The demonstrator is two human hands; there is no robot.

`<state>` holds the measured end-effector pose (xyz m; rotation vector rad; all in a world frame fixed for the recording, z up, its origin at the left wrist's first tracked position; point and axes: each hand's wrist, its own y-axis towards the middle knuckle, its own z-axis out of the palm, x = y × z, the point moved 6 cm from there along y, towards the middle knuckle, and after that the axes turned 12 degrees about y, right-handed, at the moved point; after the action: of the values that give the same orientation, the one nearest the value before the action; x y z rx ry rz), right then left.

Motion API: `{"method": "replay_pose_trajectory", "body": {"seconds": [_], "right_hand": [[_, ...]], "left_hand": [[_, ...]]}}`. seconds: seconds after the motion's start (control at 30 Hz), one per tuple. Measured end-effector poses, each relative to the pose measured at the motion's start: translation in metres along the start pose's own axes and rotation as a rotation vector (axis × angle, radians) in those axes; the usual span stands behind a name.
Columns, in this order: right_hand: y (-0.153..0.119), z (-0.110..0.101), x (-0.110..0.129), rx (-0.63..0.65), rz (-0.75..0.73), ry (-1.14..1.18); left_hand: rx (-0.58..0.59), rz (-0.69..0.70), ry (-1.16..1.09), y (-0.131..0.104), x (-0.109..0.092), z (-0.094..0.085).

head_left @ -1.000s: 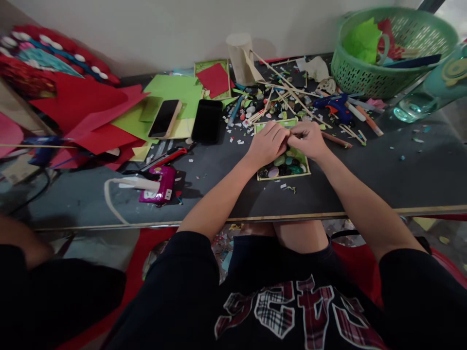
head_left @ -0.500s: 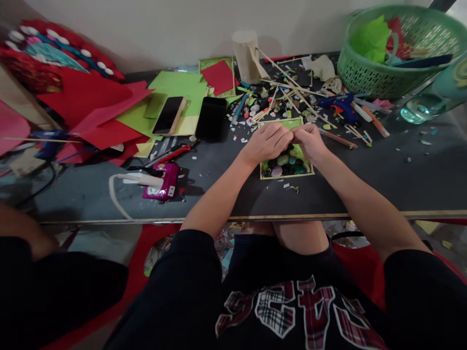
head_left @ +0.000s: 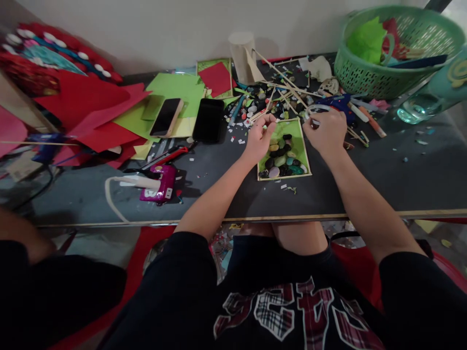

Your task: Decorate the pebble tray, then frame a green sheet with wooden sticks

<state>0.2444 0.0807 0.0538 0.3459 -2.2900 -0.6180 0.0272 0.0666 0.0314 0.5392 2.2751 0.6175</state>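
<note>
A green panel [head_left: 297,141] with a thin stick frame lies on the dark table, its lower part covered with dark, green and yellowish pebbles [head_left: 280,161]. My left hand [head_left: 260,137] hovers at the panel's upper left edge, fingers curled together; whatever it may pinch is too small to make out. To the right of the panel, my right hand [head_left: 326,131] has its fingers bent near a pale loop, close to a blue glue gun [head_left: 341,104]. Its fingertips are partly hidden, so its grip is unclear.
Loose pebbles and sticks [head_left: 288,92] lie behind the panel. Two phones [head_left: 208,120], coloured paper [head_left: 98,107] and a purple power block [head_left: 160,183] are at left. A green basket [head_left: 379,80] and a bottle [head_left: 419,106] stand at right. Another person's arm shows at far left.
My hands have parted from above the panel. The left has moved slightly left, the right has moved right toward the glue gun, and more pebbles are uncovered.
</note>
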Motion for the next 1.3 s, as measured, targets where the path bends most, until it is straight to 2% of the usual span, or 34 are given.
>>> {"method": "replay_pose_trajectory", "body": {"seconds": [0.13, 0.27, 0.33, 0.47, 0.57, 0.7, 0.93, 1.1, 1.3], "right_hand": [[-0.006, 0.004, -0.006, -0.056, 0.011, -0.100], [-0.008, -0.001, -0.005, -0.147, -0.020, -0.093], [-0.006, 0.000, 0.004, -0.095, -0.021, -0.027], [-0.001, 0.011, 0.027, 0.120, -0.065, 0.270], [-0.001, 0.018, 0.036, 0.200, -0.086, 0.385], [-0.004, 0.020, 0.036, 0.206, -0.090, 0.384], [-0.004, 0.018, 0.033, 0.148, -0.112, 0.435], [-0.004, 0.020, 0.034, 0.151, -0.145, 0.451], [-0.005, 0.023, 0.033, 0.177, -0.133, 0.463]], "left_hand": [[0.044, -0.038, -0.066, 0.001, 0.015, 0.012], [0.102, -0.026, -0.065, -0.002, 0.012, 0.017], [0.115, -0.021, -0.075, -0.002, 0.008, 0.017], [0.101, 0.023, -0.098, -0.002, -0.001, 0.013], [0.107, 0.024, -0.130, -0.002, -0.004, 0.012], [0.147, -0.017, -0.185, -0.002, -0.002, 0.015], [0.137, -0.028, -0.247, 0.000, -0.001, 0.015], [0.163, -0.041, -0.244, -0.002, -0.002, 0.016], [0.124, -0.007, -0.285, 0.000, -0.001, 0.015]]}}
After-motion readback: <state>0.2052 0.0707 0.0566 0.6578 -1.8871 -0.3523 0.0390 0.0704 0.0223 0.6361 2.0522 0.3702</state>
